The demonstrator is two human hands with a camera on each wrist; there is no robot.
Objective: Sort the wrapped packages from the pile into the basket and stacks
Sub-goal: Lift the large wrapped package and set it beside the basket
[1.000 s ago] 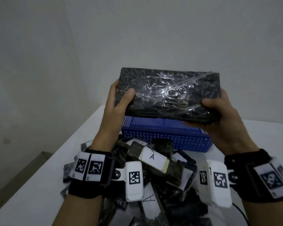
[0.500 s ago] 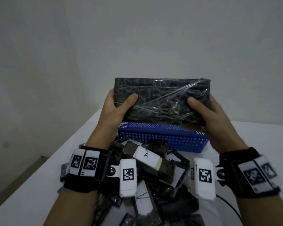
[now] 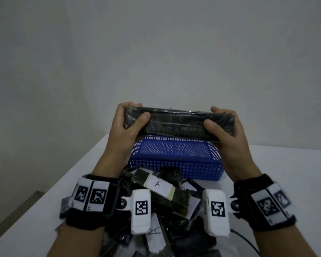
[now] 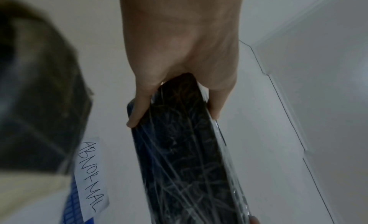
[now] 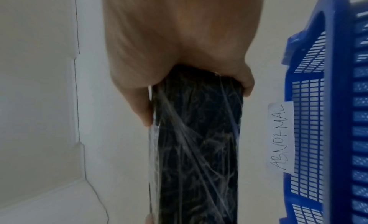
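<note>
A long black package (image 3: pixel 176 123) wrapped in clear film hangs in the air above the far rim of the blue mesh basket (image 3: pixel 174 165). My left hand (image 3: pixel 127 123) grips its left end and my right hand (image 3: pixel 223 125) grips its right end, thumbs on the near face. The wrist views show the same package (image 4: pixel 191 156) (image 5: pixel 197 148) running away from each palm. The basket (image 5: pixel 326 117) holds nothing that I can see and carries a paper label reading ABNORMAL (image 5: pixel 280 136). The pile of dark wrapped packages (image 3: pixel 156 193) lies in front of the basket, between my wrists.
A package with a white label marked A (image 3: pixel 157 184) tops the pile. The white table (image 3: pixel 276 164) stretches to the right of the basket and ends at a grey wall (image 3: pixel 174 52). The table's left edge (image 3: pixel 50 190) drops to the floor. A thin black cable (image 3: pixel 248 242) lies at lower right.
Both hands have lowered the package toward the basket and tipped it, so its broad face no longer faces me and I see its narrow long side.
</note>
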